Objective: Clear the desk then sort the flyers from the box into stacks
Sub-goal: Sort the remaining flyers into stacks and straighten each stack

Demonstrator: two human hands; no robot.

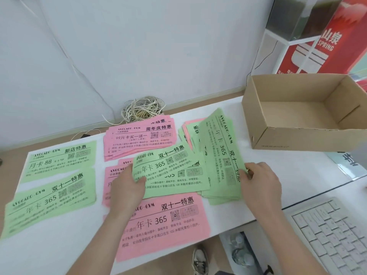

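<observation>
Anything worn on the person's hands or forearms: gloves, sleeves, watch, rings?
Nothing worn shows. Left hand and right hand are bare, without gloves or rings; left forearm and right forearm show no sleeves, watch or bands.

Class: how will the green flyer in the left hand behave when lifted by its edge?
Probably floppy: the green flyer is a thin single sheet. Likely very light: the left hand pinches just one edge. It may slide over the pink flyers beneath.
</observation>
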